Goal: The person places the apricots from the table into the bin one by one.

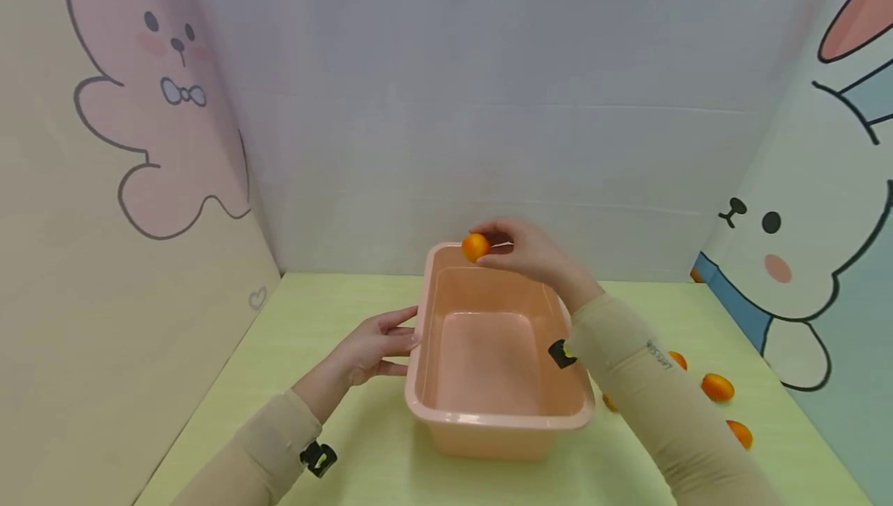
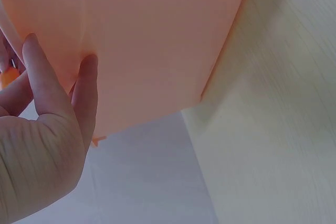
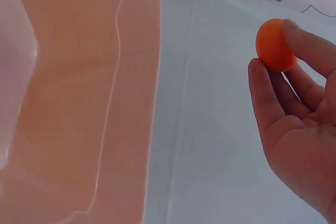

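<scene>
A pink plastic basin (image 1: pixel 498 418) stands on the table with its open top up and a bare floor inside. At its left side is my left hand (image 1: pixel 377 347), fingers mostly straight and touching the wall and rim; in the left wrist view the fingertips (image 2: pixel 88 64) lie against the outer wall. Over the basin's far rim, my right hand (image 1: pixel 519 250) pinches a small oval orange kumquat (image 1: pixel 476 247) between thumb and fingertips. The right wrist view shows this kumquat (image 3: pixel 275 45) held out beyond the basin's edge (image 3: pixel 149 103).
Several more kumquats (image 1: pixel 718 387) lie on the light green table (image 1: pixel 314 312) at the right, some partly hidden by the right sleeve (image 1: pixel 663 390). A pale cloth wall (image 1: pixel 502 103) rises behind. Side panels with cartoon animals stand left and right.
</scene>
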Demonstrator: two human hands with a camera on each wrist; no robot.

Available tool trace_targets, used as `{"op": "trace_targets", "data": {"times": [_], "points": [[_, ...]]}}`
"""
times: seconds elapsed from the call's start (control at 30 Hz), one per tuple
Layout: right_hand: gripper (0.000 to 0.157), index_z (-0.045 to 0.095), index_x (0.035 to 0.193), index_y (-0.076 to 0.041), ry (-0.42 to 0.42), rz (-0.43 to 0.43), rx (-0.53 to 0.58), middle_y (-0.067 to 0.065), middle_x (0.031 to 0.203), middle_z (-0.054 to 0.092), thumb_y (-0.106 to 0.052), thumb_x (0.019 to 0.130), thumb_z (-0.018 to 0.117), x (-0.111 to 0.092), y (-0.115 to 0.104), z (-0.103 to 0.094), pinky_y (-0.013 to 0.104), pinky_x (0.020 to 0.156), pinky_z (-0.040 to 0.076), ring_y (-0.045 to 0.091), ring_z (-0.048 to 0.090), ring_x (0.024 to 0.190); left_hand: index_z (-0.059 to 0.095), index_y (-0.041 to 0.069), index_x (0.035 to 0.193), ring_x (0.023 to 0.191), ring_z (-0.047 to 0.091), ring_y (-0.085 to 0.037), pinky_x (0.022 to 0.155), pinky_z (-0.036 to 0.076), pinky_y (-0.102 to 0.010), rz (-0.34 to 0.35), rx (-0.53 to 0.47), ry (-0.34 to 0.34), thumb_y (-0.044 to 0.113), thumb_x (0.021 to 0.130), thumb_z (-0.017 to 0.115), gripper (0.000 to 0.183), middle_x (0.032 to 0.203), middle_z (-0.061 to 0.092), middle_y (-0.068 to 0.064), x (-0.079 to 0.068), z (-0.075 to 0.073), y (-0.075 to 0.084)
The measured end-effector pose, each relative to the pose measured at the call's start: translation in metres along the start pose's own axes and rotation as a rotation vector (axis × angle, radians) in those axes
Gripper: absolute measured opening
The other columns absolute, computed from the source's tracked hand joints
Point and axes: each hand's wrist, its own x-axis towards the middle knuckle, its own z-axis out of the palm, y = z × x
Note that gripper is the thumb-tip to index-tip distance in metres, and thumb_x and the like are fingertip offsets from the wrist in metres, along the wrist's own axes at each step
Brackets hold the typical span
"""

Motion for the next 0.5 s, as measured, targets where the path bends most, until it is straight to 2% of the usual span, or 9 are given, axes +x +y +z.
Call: {"op": "trace_targets", "data": {"times": [0.13,0.2,0.37,0.5], "points": [[0.040,0.061,0.126,-0.002,-0.061,0.026,0.018,0.011,0.118,0.063,-0.008,0.088,0.074,0.012,0.010,0.014,0.038,0.097,0.052,0.029,0.059,0.112,0.033,0.007,0.155,0.107,0.067,-0.030,0.077,0.060,-0.044,0.003,0.005,-0.005,0.010,0.096,0.065,0.067,0.139,0.053,-0.024,0.001,-0.001,-0.001],[0.041,0.060,0.127,-0.003,-0.091,0.068,0.053,0.011,0.120,0.062,-0.008,0.089,0.073,0.016,0.016,0.020,0.037,0.097,0.051,0.029,0.059,0.113,0.032,0.007,0.155,0.106,0.068,-0.029,0.077,0.060,-0.044,0.005,0.006,-0.008,0.010,0.096,0.065,0.067,0.139,0.054,-0.023,0.001,-0.001,-0.001],[0.038,0.060,0.123,-0.003,-0.126,0.140,0.086,0.010,0.118,0.062,-0.009,0.088,0.074,0.023,0.035,0.034,0.036,0.095,0.052,0.029,0.058,0.112,0.030,0.007,0.156,0.107,0.067,-0.028,0.078,0.059,-0.044,0.010,-0.003,-0.023,0.010,0.097,0.064,0.067,0.140,0.052,-0.024,0.001,-0.003,-0.002],[0.034,0.062,0.120,-0.001,-0.161,0.164,0.080,0.010,0.114,0.063,-0.005,0.088,0.074,0.025,0.046,0.041,0.037,0.095,0.052,0.032,0.057,0.109,0.031,0.007,0.156,0.108,0.067,-0.028,0.078,0.059,-0.044,0.005,-0.003,-0.018,0.010,0.097,0.064,0.067,0.141,0.052,-0.024,0.001,-0.003,-0.002]]}}
